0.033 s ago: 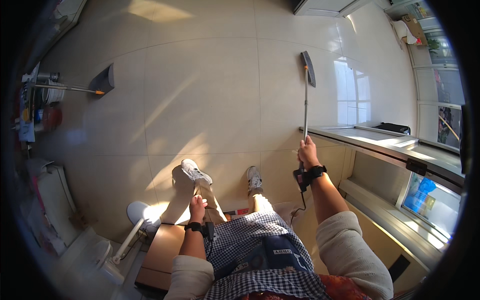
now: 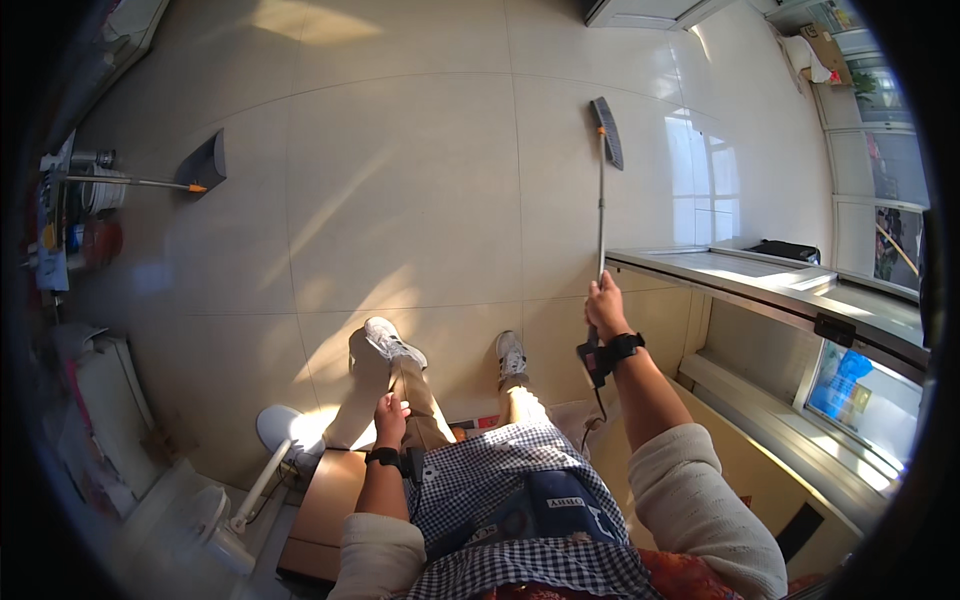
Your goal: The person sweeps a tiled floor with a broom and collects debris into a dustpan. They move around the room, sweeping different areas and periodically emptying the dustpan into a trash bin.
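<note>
My right hand (image 2: 606, 308) is wrapped round the metal handle of a broom (image 2: 602, 215). The pole runs away from me over the floor, and an orange joint links it to the grey broom head (image 2: 608, 135), which rests on the tiles at the far right of centre. Close to my left thigh hangs my left hand (image 2: 392, 414), its fingers curled in with nothing visible in them. Off to the far left, a grey dustpan (image 2: 207, 165) with a long pole and an orange joint stands on the floor.
A white-framed door edge (image 2: 720, 272) juts in right beside my right hand. Behind my left side are a brown box (image 2: 325, 510) and a round white base (image 2: 282, 425) with a tube. Shelves with a cardboard box (image 2: 825, 52) line the right; a dark bag (image 2: 785, 251) lies behind the door.
My right hand and the broom have shifted slightly left, and the broom head has slid left and a little away from me. The left hand stays almost in place.
</note>
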Action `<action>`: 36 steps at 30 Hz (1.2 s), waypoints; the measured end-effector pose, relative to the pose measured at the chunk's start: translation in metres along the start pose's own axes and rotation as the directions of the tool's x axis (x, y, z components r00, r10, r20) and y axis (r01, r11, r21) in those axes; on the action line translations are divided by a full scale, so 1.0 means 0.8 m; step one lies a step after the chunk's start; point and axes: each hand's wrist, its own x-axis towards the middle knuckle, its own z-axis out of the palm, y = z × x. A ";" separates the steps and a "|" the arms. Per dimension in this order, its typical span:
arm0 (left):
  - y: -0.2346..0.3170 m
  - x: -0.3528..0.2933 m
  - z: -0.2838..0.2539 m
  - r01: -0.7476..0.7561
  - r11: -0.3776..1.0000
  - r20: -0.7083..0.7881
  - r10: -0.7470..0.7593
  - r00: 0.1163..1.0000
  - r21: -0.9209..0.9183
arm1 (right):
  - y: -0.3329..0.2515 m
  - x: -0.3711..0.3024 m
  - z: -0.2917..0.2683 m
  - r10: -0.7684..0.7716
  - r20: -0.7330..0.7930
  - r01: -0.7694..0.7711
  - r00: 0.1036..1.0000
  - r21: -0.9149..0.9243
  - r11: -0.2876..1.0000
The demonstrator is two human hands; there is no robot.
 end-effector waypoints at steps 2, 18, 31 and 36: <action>-0.014 0.022 -0.046 -0.037 0.995 0.048 0.032 0.998 0.097 | 0.010 -0.047 0.058 -0.047 0.050 0.048 0.998 -0.019 0.999; 0.141 0.155 -0.199 -0.299 0.927 0.123 0.278 0.953 0.226 | -0.064 -0.278 0.177 -0.034 0.229 -0.020 0.973 0.231 0.973; 0.379 0.119 -0.013 -0.063 0.998 0.517 0.051 0.854 0.005 | -0.198 0.024 0.225 0.169 0.216 -0.236 0.962 0.338 0.911; 0.481 0.070 0.068 -0.057 0.988 0.683 -0.055 0.728 0.140 | -0.227 0.004 0.259 0.208 0.581 -0.518 0.787 0.441 0.733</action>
